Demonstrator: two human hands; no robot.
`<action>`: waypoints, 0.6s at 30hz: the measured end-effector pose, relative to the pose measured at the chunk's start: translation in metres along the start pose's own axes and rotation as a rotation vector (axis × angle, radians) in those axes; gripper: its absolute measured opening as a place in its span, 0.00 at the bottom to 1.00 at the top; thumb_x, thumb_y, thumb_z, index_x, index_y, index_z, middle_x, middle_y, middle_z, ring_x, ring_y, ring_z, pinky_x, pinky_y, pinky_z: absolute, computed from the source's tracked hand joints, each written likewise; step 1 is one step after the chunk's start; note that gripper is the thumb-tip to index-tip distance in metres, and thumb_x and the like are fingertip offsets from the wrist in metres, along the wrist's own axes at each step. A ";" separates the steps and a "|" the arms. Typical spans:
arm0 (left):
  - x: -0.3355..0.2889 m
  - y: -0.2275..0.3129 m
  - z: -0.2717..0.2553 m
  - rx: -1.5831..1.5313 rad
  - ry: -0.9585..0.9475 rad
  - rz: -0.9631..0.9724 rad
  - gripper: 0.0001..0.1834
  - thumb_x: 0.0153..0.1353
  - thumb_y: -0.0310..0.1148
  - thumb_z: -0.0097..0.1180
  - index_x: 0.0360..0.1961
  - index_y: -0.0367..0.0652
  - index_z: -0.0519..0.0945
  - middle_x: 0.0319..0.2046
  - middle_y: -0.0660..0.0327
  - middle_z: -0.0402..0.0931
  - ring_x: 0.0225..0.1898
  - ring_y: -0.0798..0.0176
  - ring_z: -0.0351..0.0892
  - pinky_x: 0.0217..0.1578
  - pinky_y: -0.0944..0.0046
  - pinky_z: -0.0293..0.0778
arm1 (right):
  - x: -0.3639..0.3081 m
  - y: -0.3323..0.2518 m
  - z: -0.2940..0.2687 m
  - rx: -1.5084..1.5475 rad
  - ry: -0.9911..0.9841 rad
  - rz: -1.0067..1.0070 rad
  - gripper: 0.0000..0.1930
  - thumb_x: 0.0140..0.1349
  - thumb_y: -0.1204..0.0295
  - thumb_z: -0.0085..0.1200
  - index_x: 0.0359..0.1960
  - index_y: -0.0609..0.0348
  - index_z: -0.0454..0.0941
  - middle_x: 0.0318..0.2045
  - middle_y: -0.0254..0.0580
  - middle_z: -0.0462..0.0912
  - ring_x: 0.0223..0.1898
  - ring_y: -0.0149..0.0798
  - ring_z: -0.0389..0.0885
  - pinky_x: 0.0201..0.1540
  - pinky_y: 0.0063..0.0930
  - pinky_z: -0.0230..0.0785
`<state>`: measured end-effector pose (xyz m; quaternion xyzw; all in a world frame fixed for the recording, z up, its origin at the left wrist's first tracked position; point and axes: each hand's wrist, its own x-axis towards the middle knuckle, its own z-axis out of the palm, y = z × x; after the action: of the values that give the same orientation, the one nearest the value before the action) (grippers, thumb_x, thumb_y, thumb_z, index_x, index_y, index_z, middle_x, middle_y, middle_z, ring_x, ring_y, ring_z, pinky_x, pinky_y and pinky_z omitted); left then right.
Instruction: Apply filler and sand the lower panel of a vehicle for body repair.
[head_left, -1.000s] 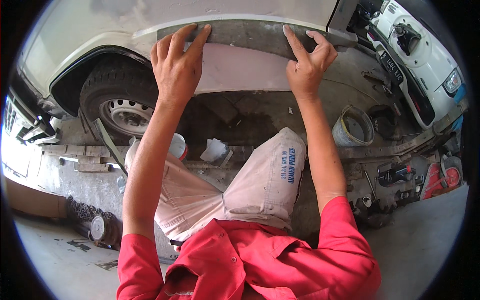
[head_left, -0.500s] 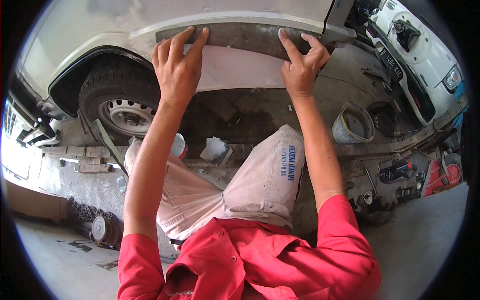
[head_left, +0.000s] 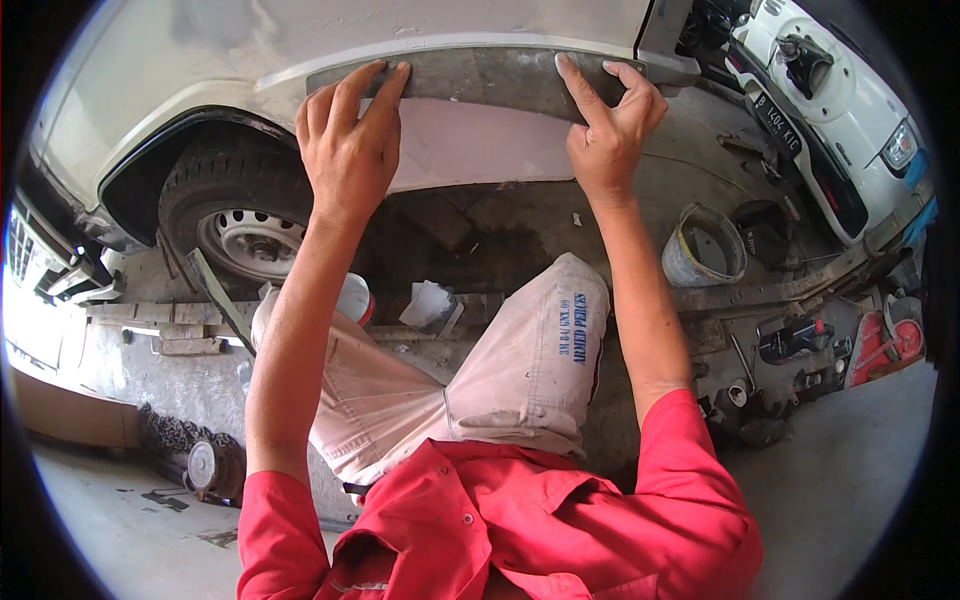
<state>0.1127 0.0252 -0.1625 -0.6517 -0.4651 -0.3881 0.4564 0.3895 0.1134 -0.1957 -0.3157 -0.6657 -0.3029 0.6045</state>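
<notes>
A long, dark grey flat strip lies along the lower side panel of a pale, unpainted-looking car body. My left hand holds its left end, with thumb and index finger pressed on the face and the other fingers curled near the edge. Toward the other end, my right hand has a thumb and bent index finger pressed on the strip, the rest of its fingers folded. The strip's material cannot be made out. Just left of my left hand is the car's wheel under its arch.
A dirty bucket stands at the right, below a white car part with lamp. Between my knees and the car lie a white crumpled thing and a white-and-red tub. Tools and a black bottle litter the right floor.
Both hands keep hold of the strip. My left hand has moved slightly left and my right hand slightly right. The strip appears a little farther right against the car; the view has shifted slightly too.
</notes>
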 end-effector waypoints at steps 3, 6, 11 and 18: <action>-0.002 -0.002 0.008 -0.001 0.022 0.001 0.26 0.60 0.28 0.66 0.60 0.61 0.86 0.57 0.68 0.80 0.54 0.58 0.77 0.60 0.53 0.69 | 0.001 0.003 0.002 0.005 0.003 -0.007 0.44 0.43 0.92 0.53 0.59 0.27 0.87 0.54 0.42 0.72 0.54 0.50 0.66 0.61 0.41 0.60; -0.002 -0.003 0.011 0.004 0.033 0.002 0.26 0.59 0.27 0.65 0.59 0.62 0.86 0.56 0.69 0.80 0.53 0.58 0.76 0.61 0.52 0.68 | 0.000 0.007 0.007 -0.005 0.012 -0.013 0.46 0.40 0.92 0.51 0.59 0.28 0.87 0.54 0.43 0.72 0.56 0.50 0.64 0.62 0.40 0.60; 0.000 -0.002 0.011 0.011 0.032 0.001 0.26 0.59 0.27 0.65 0.59 0.62 0.86 0.56 0.70 0.80 0.53 0.59 0.77 0.62 0.53 0.68 | 0.000 0.008 0.009 -0.013 0.015 -0.002 0.43 0.44 0.91 0.54 0.59 0.25 0.87 0.54 0.42 0.71 0.53 0.49 0.64 0.60 0.40 0.60; -0.003 -0.002 0.013 0.033 0.029 -0.002 0.26 0.60 0.27 0.66 0.59 0.63 0.87 0.56 0.69 0.81 0.52 0.58 0.78 0.60 0.52 0.70 | -0.008 0.008 0.013 0.009 0.010 0.031 0.45 0.41 0.92 0.52 0.58 0.26 0.88 0.52 0.43 0.70 0.55 0.49 0.64 0.63 0.39 0.58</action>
<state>0.1108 0.0375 -0.1686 -0.6378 -0.4655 -0.3903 0.4735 0.3882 0.1280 -0.2046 -0.3219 -0.6589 -0.2922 0.6139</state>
